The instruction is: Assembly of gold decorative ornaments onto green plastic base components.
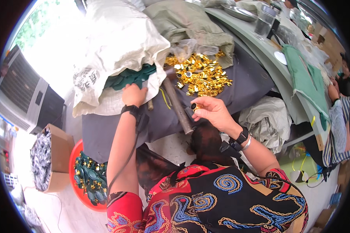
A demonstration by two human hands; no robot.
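My left hand [133,95] reaches into the mouth of a white woven sack [116,42], its fingers at the dark green flat pieces [129,76] inside; the fingertips are partly hidden among them. Between the thumb and fingers of my right hand [216,113] is a small gold-coloured fitting [196,106] with a dark round end. Beyond that hand, a heap of shiny gold fittings [202,75] spills from an olive woven sack [186,19] onto the dark cloth-covered table [245,77]. A brown metal bar [178,108] lies between the two sacks, pointing toward me.
A red-orange basin [72,163] of green pieces joined with gold parts stands at lower left, beside a cardboard box [61,159] and a grey air cooler [27,91]. At right are a long grey table [245,29], a crumpled white sack [266,120] and another person [340,112].
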